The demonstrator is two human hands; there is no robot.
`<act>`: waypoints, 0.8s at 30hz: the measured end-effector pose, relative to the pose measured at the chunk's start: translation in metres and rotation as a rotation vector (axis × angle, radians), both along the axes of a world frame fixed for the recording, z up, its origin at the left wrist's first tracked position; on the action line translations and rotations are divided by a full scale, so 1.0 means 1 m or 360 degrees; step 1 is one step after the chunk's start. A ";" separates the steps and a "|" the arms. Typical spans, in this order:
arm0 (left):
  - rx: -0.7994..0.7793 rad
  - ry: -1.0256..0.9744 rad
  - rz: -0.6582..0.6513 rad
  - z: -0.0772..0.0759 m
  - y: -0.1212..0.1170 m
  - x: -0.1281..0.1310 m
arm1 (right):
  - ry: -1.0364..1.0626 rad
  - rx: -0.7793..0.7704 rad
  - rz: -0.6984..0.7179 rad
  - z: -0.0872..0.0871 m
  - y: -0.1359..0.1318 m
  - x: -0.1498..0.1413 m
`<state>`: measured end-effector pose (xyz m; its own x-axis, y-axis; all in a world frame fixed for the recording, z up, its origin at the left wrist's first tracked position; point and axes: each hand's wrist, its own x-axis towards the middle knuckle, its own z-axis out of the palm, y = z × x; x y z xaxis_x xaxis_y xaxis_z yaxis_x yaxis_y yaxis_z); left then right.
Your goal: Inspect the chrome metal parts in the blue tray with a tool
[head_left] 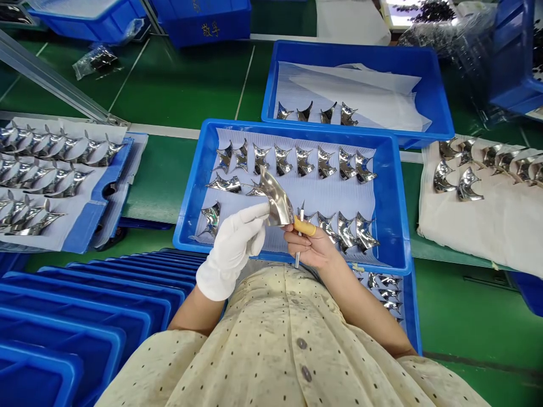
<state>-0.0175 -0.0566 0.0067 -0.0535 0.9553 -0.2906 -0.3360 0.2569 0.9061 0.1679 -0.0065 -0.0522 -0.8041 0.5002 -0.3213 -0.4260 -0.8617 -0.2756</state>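
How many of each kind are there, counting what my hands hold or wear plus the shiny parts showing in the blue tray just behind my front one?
Held metal part: 1
Pen-like tool, right hand: 1
White glove, left hand: 1
Yellow finger cover: 1
Shiny parts showing in the rear tray: 4
Total: 8

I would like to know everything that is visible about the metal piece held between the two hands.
The metal piece is curved, silver-coloured and shiny, apparently polished, with a smooth face that catches the light. It is narrower at its upper end and broader below. It is held tilted above the blue tray, its upper end leaning left. The gloved left hand holds its left side; the right hand holds its lower right corner. Its underside is hidden.
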 end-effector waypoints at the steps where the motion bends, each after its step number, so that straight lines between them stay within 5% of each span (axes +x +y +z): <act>1: 0.0017 -0.0017 0.0001 0.000 0.000 -0.001 | -0.0009 0.0011 -0.0013 0.001 0.000 0.000; 10: -0.0156 -0.0277 0.0151 -0.009 0.011 0.002 | -0.0405 0.0280 -0.0268 0.022 -0.010 -0.005; 18: -0.0267 -0.0640 0.0076 -0.019 0.014 0.008 | -0.0365 0.0270 -0.0229 0.030 -0.015 -0.006; 21: -0.0257 -0.0532 0.0072 -0.024 0.012 0.010 | -0.0390 0.0308 -0.0266 0.028 -0.015 -0.009; 24: -0.0248 -0.0030 -0.0196 -0.023 0.012 0.000 | -0.0595 0.0434 -0.0457 0.028 -0.014 -0.006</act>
